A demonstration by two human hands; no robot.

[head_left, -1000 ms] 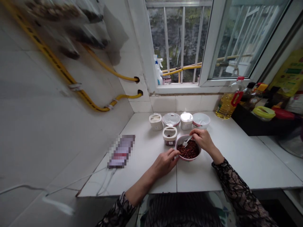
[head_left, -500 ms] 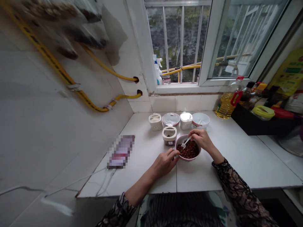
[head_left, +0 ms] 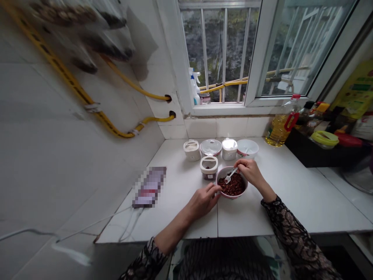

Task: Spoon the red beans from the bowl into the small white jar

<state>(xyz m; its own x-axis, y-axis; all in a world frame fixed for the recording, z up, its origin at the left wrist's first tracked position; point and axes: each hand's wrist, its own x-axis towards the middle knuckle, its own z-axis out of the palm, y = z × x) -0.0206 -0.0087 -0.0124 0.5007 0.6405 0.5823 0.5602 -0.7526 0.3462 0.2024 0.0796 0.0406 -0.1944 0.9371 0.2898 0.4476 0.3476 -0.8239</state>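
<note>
A pink-rimmed bowl (head_left: 232, 198) stands on the white tiled counter, holding dark red dried bits (head_left: 235, 184) that look like spice. My left hand (head_left: 204, 199) grips the bowl's left rim, thumb and fingers on either side. Pinched in my right hand (head_left: 248, 171) is a small white spoon (head_left: 231, 175), its head tilted down over the bits in the bowl. Just behind the bowl's left side sits a lidded clear jar (head_left: 209, 168) with a cream frame and dark contents.
Behind stand a cream-lidded jar (head_left: 191, 151), a covered bowl (head_left: 210, 148), a white-lidded jar (head_left: 229, 149) and a white bowl (head_left: 247, 149). An oil bottle (head_left: 281, 123) and a black condiment box (head_left: 305, 151) are at right. A blurred-out phone-like object (head_left: 149, 187) with a cable lies left.
The spoon has shifted slightly to the right and up within the bowl, along with my right hand. My left hand keeps its hold on the rim.
</note>
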